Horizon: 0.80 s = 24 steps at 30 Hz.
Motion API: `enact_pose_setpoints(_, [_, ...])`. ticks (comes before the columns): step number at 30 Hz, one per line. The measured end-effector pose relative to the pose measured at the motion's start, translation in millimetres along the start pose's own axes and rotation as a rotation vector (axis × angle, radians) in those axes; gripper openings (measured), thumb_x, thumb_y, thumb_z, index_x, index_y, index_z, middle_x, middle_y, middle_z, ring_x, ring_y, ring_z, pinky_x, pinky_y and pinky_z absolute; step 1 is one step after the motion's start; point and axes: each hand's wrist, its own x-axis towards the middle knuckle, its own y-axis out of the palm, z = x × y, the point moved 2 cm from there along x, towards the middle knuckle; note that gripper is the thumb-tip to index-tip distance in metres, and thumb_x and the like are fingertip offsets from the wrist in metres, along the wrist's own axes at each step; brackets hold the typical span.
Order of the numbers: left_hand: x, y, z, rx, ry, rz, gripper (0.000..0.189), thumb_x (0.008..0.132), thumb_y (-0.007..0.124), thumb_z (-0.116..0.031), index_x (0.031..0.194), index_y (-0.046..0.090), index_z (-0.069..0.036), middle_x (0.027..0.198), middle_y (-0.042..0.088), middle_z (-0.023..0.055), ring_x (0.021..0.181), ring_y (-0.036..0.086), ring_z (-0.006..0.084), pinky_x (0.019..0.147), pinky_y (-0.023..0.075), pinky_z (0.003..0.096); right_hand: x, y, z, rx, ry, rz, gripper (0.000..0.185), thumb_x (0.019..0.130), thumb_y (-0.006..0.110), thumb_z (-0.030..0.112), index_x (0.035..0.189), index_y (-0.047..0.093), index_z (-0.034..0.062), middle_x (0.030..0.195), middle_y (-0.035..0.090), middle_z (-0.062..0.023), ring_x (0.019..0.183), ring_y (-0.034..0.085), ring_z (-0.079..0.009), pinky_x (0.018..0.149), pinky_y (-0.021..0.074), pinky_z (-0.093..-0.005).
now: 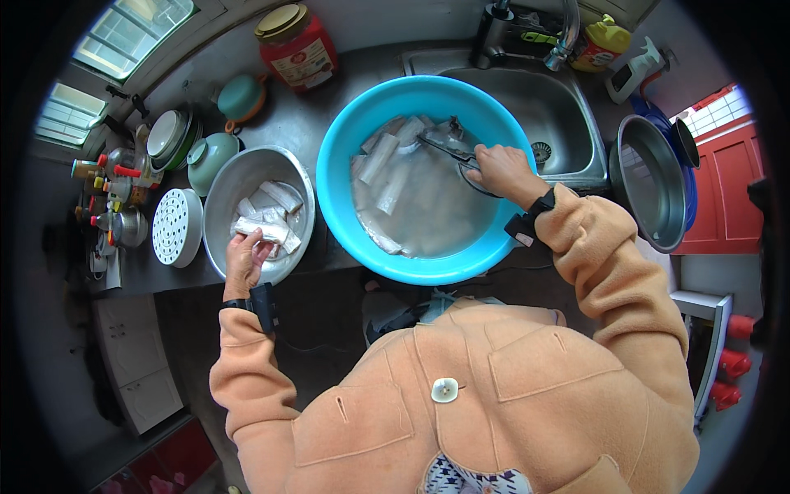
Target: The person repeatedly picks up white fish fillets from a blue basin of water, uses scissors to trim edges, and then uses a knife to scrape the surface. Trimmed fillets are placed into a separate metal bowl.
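Observation:
My left hand (244,259) pinches a silvery cut piece of fish (264,230), which looks like hairtail. It is low in a round metal basin (214,216), above several similar pieces (281,196). To the right stands a large light-blue plastic basin (334,197) of cloudy water. More silvery fish pieces (378,159) lie in it along the left side. My right hand (507,174) grips the handles of dark scissors (443,147) over this basin. Their blades point left, close to a darker bit of fish (455,128); whether they touch it I cannot tell.
Behind the blue basin is a steel sink (571,105) with a faucet (560,52). A red plastic jar (299,52), green bowls (213,160), a perforated white steamer piece (178,227) and several bottles (120,188) stand left. A metal bowl (651,185) leans at right.

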Motion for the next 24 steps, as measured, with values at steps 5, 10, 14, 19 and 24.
enact_pose_setpoints(5, [11, -20, -12, 0.37, 0.015, -0.219, 0.035, 0.081, 0.067, -0.012, 0.111, 0.054, 0.002, 0.099, 0.06, 0.011, 0.089, 0.059, 0.0196, 0.081, 0.0485, 0.0339, 10, 11, -2, -0.016, -0.015, -0.013, 0.024, 0.08, 0.061, 0.022, 0.09, 0.056, 0.0013, 0.078, 0.065, -0.0191, 0.074, 0.065, -0.0344, 0.064, 0.0517, -0.0442])
enact_pose_setpoints(10, [-12, 68, -33, 0.628, 0.751, -0.132, 0.044, 0.077, 0.068, -0.013, 0.116, 0.055, 0.003, 0.1, 0.06, 0.011, 0.092, 0.058, 0.021, 0.081, 0.0476, 0.0334, 8, 15, -4, -0.028, -0.043, 0.004, 0.016, 0.081, 0.056, 0.013, 0.092, 0.054, 0.0014, 0.08, 0.065, -0.0188, 0.075, 0.065, -0.0349, 0.065, 0.0522, -0.0439])
enact_pose_setpoints(14, [-25, 183, 2, 0.905, 0.498, 0.571, 0.047, 0.08, 0.068, -0.02, 0.119, 0.054, 0.002, 0.113, 0.062, 0.0141, 0.105, 0.059, 0.0263, 0.091, 0.0461, 0.0365, 7, 18, 1, -0.051, -0.022, 0.006, 0.015, 0.081, 0.052, 0.009, 0.094, 0.055, 0.0024, 0.082, 0.065, -0.0175, 0.077, 0.065, -0.0347, 0.065, 0.0526, -0.044])
enact_pose_setpoints(19, [-30, 247, 33, 1.586, 0.402, 0.485, 0.043, 0.077, 0.069, -0.026, 0.109, 0.057, 0.0, 0.111, 0.06, 0.0202, 0.105, 0.057, 0.0363, 0.088, 0.0473, 0.0423, 2, 15, 1, -0.061, -0.016, 0.061, 0.015, 0.08, 0.052, 0.007, 0.094, 0.057, 0.0028, 0.084, 0.066, -0.0164, 0.078, 0.065, -0.0348, 0.066, 0.0529, -0.0436])
enact_pose_setpoints(24, [-6, 272, 47, 1.695, 0.52, 0.262, 0.035, 0.075, 0.069, -0.021, 0.101, 0.059, -0.002, 0.109, 0.06, 0.0183, 0.099, 0.061, 0.0362, 0.083, 0.0499, 0.0418, -10, 8, 2, 0.013, -0.015, 0.142, 0.016, 0.078, 0.052, 0.005, 0.092, 0.061, 0.0015, 0.088, 0.066, -0.017, 0.082, 0.065, -0.0357, 0.068, 0.053, -0.0433])
